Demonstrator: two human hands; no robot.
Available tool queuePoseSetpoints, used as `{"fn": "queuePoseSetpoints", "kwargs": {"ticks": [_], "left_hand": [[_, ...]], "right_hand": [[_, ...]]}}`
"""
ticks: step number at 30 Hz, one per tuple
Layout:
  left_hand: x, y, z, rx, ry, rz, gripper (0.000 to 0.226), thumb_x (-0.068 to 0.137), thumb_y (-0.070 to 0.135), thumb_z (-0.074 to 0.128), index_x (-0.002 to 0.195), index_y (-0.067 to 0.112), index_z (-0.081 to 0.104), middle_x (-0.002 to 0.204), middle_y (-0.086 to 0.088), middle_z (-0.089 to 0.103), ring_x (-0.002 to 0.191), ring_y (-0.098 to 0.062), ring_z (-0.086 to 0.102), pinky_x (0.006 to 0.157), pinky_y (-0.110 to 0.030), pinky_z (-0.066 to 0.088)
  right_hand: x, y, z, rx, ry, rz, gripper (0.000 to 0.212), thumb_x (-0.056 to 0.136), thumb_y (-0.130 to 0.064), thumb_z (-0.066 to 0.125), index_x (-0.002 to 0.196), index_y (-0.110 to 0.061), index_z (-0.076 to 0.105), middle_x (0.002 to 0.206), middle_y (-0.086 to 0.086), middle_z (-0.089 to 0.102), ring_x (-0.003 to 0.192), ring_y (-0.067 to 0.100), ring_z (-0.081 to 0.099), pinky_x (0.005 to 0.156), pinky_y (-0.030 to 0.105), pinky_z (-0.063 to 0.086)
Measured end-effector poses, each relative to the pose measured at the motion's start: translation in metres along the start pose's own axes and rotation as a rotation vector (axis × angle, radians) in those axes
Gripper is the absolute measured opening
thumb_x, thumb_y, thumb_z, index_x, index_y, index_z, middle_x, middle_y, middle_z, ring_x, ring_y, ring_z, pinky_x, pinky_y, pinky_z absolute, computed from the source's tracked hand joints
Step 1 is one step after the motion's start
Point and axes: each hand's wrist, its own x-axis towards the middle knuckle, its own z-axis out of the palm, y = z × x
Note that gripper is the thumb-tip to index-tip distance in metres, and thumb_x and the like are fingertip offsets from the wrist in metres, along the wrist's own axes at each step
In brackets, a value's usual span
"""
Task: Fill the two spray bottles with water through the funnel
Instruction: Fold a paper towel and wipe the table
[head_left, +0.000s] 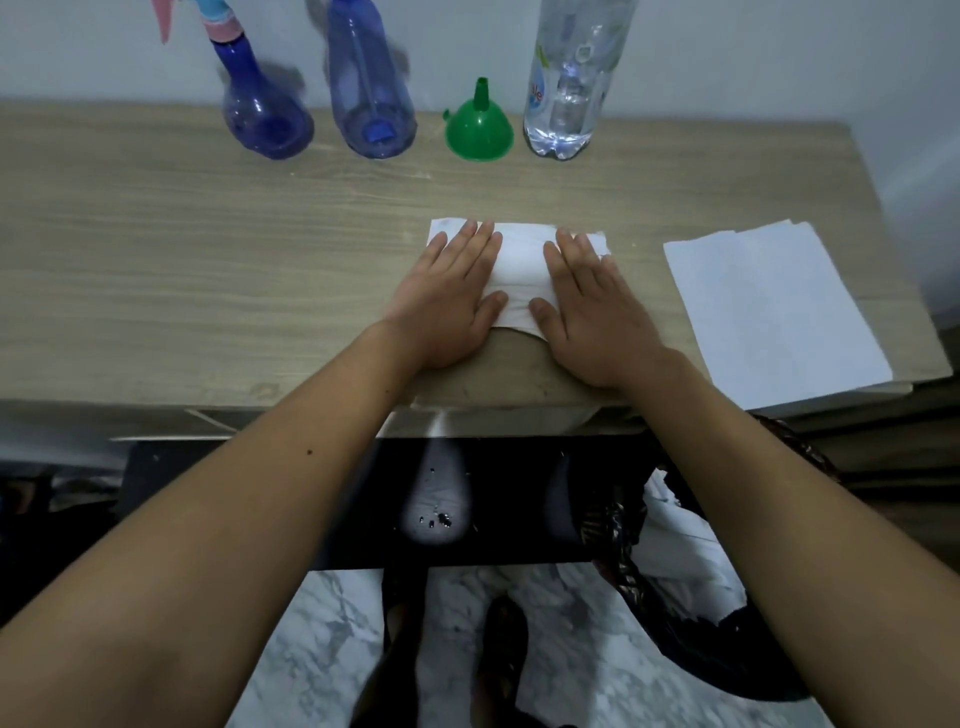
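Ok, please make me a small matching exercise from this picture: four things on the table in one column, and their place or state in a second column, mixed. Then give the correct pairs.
Things:
1. green funnel
2. water bottle
3. paper towel
4. dark blue spray bottle

Places or states:
A. farthest left in the back row
B. flat under both hands
C. standing wide mouth down, spout up
D. clear, at the right end of the back row

Pairs: 1-C, 2-D, 3-B, 4-A

The left hand and right hand lie flat on the towel.
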Motion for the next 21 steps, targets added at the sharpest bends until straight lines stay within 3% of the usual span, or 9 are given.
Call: {"fn": "queuePoseSetpoints", "kwargs": {"ticks": [10, 13, 15, 17, 19, 21], "left_hand": [[-0.058, 0.037, 0.014, -0.019, 0.011, -0.002, 0.078, 0.105, 0.052, 0.02, 0.166, 0.003, 0.023, 0.175, -0.014, 0.022, 0.164, -0.029, 0.015, 0.133, -0.046, 0.009], [-0.072, 0.046, 0.017, -0.03, 0.013, 0.004, 0.079, 0.105, 0.054, 0.02, 0.166, 0.004, 0.023, 0.175, -0.013, 0.021, 0.164, -0.028, 0.014, 0.133, -0.045, 0.008], [-0.079, 0.053, 0.018, -0.035, 0.029, 0.015, 0.076, 0.106, 0.053, 0.024, 0.165, 0.006, 0.028, 0.173, -0.012, 0.027, 0.162, -0.027, 0.02, 0.132, -0.045, 0.013], [-0.085, 0.058, 0.022, -0.075, 0.056, 0.037, 0.066, 0.107, 0.046, 0.04, 0.161, 0.008, 0.039, 0.169, -0.01, 0.038, 0.159, -0.028, 0.031, 0.131, -0.045, 0.02], [-0.094, 0.063, 0.031, -0.157, 0.136, 0.073, 0.052, 0.102, 0.027, 0.062, 0.151, 0.012, 0.054, 0.16, -0.007, 0.052, 0.151, -0.027, 0.045, 0.127, -0.046, 0.031], [-0.106, 0.072, 0.039, -0.252, 0.263, 0.064, 0.042, 0.095, 0.016, 0.069, 0.137, 0.018, 0.069, 0.145, -0.003, 0.066, 0.137, -0.025, 0.06, 0.12, -0.042, 0.042]], "right_hand": [[-0.065, -0.011, 0.009, 0.022, -0.026, -0.018, 0.081, 0.103, -0.056, 0.01, 0.167, -0.007, 0.012, 0.177, 0.012, 0.004, 0.164, 0.027, 0.002, 0.133, 0.044, 0.003], [-0.086, -0.014, 0.008, 0.072, 0.025, -0.039, 0.075, 0.106, -0.052, 0.019, 0.164, -0.005, 0.027, 0.174, 0.015, 0.019, 0.162, 0.031, 0.016, 0.132, 0.047, 0.017], [-0.102, -0.013, 0.009, 0.097, 0.124, -0.075, 0.061, 0.108, -0.038, 0.041, 0.156, -0.001, 0.043, 0.165, 0.019, 0.039, 0.153, 0.038, 0.036, 0.126, 0.049, 0.031], [-0.12, -0.012, 0.015, 0.131, 0.259, -0.088, 0.046, 0.1, -0.012, 0.062, 0.144, 0.0, 0.058, 0.149, 0.02, 0.057, 0.134, 0.04, 0.052, 0.116, 0.05, 0.044], [-0.136, -0.013, 0.02, 0.22, 0.367, -0.044, 0.037, 0.092, 0.005, 0.065, 0.129, 0.0, 0.068, 0.129, 0.016, 0.067, 0.115, 0.038, 0.059, 0.103, 0.049, 0.052], [-0.148, -0.013, 0.022, 0.309, 0.417, -0.004, 0.03, 0.09, 0.008, 0.064, 0.117, -0.001, 0.074, 0.112, 0.014, 0.069, 0.104, 0.037, 0.061, 0.094, 0.046, 0.055]]}}
